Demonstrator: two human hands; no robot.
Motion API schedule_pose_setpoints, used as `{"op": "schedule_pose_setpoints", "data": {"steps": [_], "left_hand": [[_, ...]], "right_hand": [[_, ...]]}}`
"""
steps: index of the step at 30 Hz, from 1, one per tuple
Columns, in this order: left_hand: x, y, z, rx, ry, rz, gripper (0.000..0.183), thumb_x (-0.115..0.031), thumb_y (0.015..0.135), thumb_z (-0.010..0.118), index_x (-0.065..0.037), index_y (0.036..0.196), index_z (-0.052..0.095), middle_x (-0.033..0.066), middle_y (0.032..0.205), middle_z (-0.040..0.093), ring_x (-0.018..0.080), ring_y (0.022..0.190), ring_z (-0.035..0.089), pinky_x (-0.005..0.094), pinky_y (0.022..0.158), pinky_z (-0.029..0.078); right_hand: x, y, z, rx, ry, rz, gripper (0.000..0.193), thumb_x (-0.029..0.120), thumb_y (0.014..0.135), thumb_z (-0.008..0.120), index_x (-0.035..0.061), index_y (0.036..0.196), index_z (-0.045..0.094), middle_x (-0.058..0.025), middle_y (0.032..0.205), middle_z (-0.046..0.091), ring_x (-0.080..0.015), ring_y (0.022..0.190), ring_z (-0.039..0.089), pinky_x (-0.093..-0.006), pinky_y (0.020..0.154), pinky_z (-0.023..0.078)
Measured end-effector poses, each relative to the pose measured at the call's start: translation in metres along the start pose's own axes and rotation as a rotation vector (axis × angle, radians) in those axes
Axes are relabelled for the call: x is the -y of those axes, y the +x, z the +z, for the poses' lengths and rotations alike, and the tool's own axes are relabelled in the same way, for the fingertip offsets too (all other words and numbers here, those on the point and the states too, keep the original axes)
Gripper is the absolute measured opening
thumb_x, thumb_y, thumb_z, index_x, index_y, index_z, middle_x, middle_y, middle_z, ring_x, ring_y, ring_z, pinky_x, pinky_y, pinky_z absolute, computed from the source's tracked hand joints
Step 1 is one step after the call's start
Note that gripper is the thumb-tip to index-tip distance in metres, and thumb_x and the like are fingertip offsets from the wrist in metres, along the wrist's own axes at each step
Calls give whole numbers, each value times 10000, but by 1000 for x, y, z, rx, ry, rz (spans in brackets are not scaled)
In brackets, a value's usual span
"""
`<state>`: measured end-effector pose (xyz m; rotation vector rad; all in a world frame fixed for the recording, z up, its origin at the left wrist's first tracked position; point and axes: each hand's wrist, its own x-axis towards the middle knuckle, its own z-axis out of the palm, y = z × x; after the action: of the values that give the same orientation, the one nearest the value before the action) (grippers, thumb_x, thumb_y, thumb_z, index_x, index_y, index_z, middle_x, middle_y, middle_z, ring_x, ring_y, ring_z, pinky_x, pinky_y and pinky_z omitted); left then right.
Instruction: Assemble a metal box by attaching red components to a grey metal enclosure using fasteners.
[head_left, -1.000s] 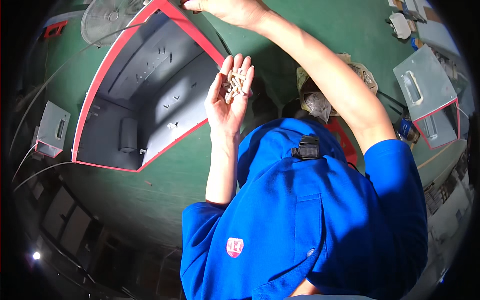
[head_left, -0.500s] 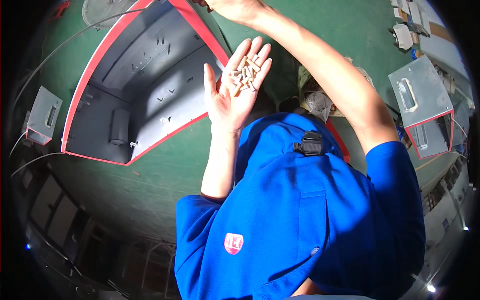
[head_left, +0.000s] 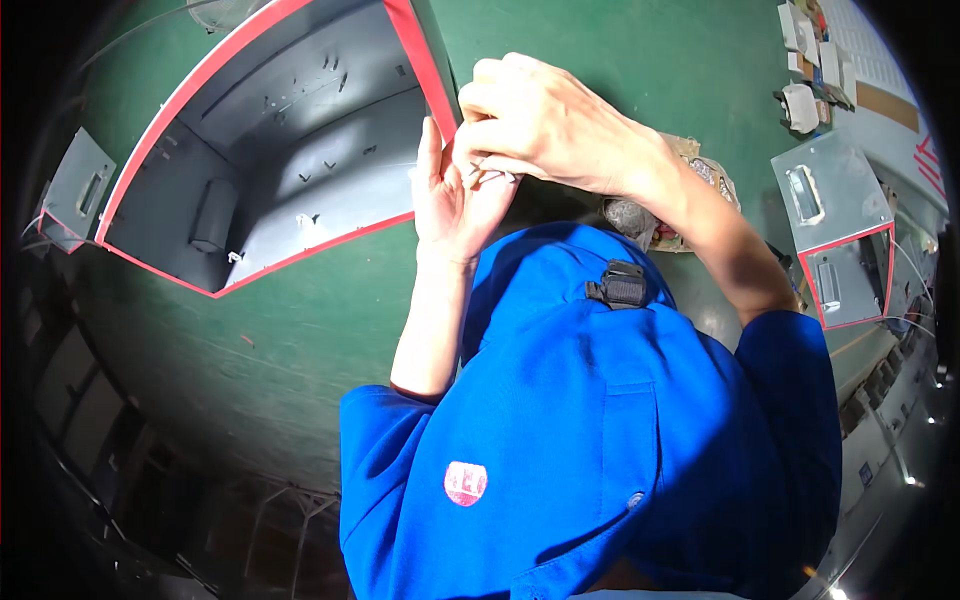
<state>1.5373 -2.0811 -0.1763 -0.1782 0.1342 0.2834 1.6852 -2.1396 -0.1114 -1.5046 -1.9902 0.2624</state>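
My left hand [head_left: 452, 222] is palm up with its thumb stretched out, cradling small pale tan pegs [head_left: 492, 178]. My right hand [head_left: 548, 128] is bent over that palm, its fingers curled together down at the pegs. It covers most of the pegs and the left fingers; what its fingertips pinch is hidden. Just beyond and to the left of my hands is a large grey metal box [head_left: 417, 60] with red edges and an open side. Small clips and fittings sit on its inner walls, and the left thumb overlaps its near right edge.
A smaller grey box with red edges [head_left: 835, 195] stands on the right, another grey box [head_left: 78, 190] at the far left. Plastic bags of small parts [head_left: 628, 215] lie on the green floor [head_left: 300, 390] beyond my right forearm. Cartons [head_left: 800, 40] line the far right.
My right hand has come back from the large box's far edge onto my left palm, and its fingers have closed over the pegs. The view has shifted slightly.
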Motion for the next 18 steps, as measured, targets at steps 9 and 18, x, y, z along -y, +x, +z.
{"op": "schedule_pose_setpoints", "data": {"steps": [9,18], "left_hand": [[51,-30,-2,103,41,23,496,-434,968,330,-37,1212,501,115,1156,582,238,1105,525,411,955,387],[102,-49,-10,-130,126,320,323,-293,956,430,-50,1127,558,107,1123,592,236,1054,552,432,942,418]], "right_hand": [[18,-41,-2,88,84,-74,168,171,717,601,43,677,500,-85,739,462,-252,734,493,-358,646,410],[30,-62,-20,-27,321,-177,128,149,762,637,26,752,605,-77,731,544,-254,715,550,-364,627,456]]}}
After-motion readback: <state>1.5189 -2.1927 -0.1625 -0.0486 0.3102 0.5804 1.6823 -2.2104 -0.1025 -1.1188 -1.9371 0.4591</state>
